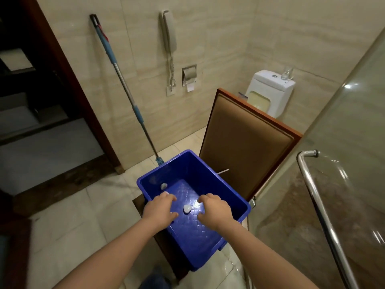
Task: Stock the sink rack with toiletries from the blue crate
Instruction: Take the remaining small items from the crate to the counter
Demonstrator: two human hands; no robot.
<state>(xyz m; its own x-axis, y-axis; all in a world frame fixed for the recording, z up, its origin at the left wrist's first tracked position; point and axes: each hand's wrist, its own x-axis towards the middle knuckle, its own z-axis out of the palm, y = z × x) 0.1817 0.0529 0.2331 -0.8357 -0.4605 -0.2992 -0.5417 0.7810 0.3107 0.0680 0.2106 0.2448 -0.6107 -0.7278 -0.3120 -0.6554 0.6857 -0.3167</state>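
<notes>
The blue crate (216,180) stands on a chair seat, seen from above. On its patterned floor lie small white toiletry pieces: one (187,209) between my hands, one (164,186) near the far left corner, and a third (166,192) peeking out just beyond my left fingers. My left hand (159,209) reaches into the crate with fingers bent downward, thumb apart, holding nothing that I can see. My right hand (214,210) hovers beside it in the same pose, fingers spread and bent, nothing in it. The sink rack is out of view.
The chair's brown padded back (245,142) rises right behind the crate. A mop (125,84) leans on the tiled wall at left. A toilet (270,90) with a glass on its tank stands behind. A glass shower door with a chrome handle (318,205) is at right.
</notes>
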